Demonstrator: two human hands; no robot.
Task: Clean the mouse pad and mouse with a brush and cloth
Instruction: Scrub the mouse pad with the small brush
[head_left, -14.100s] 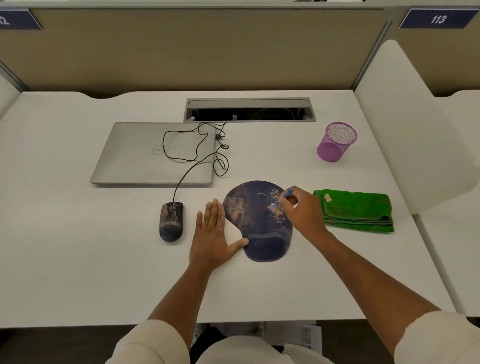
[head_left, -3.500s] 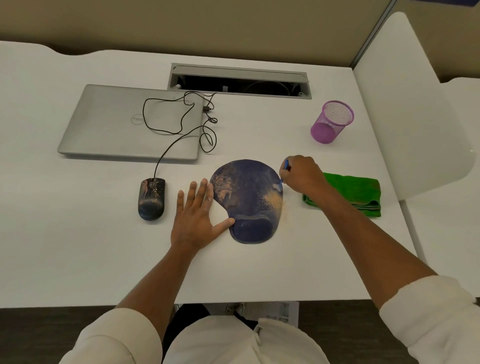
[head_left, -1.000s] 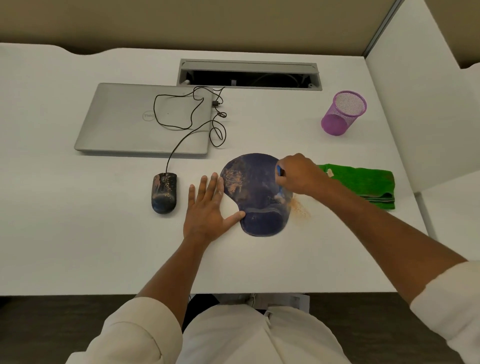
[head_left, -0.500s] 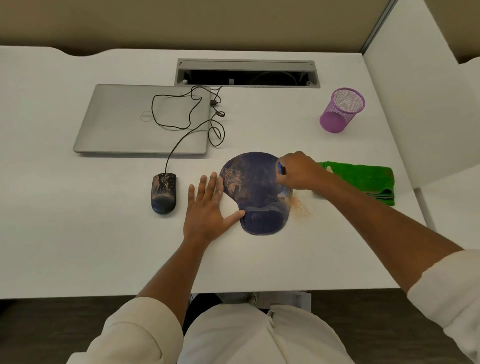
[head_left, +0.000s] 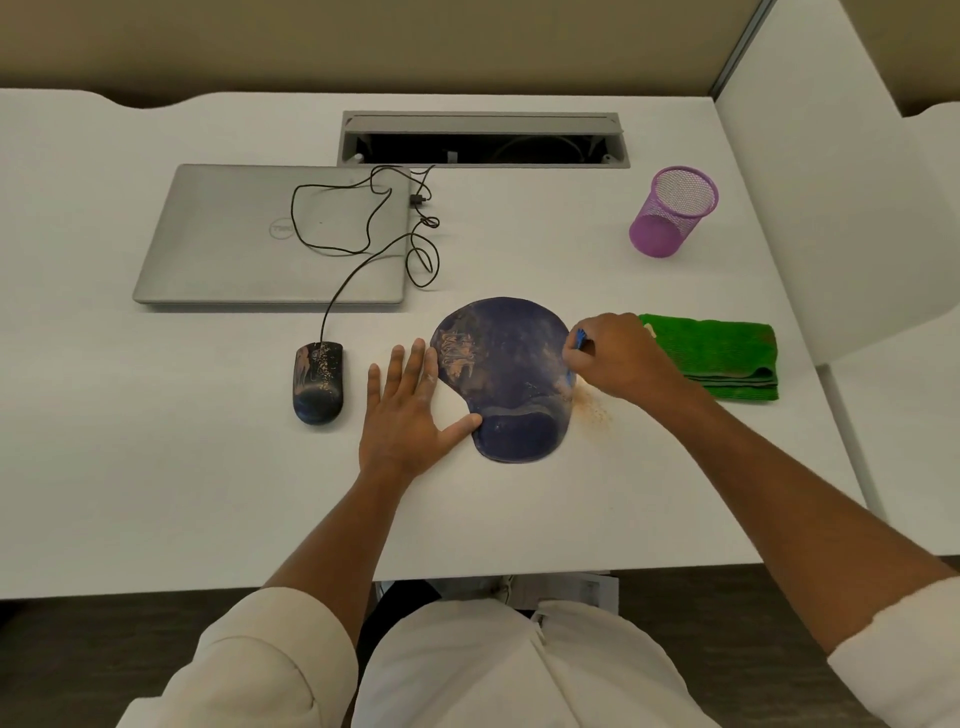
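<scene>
Mid-worktop, I see the mouse pad (head_left: 511, 379) between both hands: left hand (head_left: 410, 410) flat, fingers spread, touching its left edge; right hand (head_left: 618, 358) gripping a blue brush (head_left: 577, 342) at its right edge.

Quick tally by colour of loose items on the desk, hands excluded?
Blue: 2, mouse pad and brush
Green: 1, cloth
Purple: 1, mesh cup
Silver: 1, laptop
Black: 1, mouse
Total: 6
</scene>
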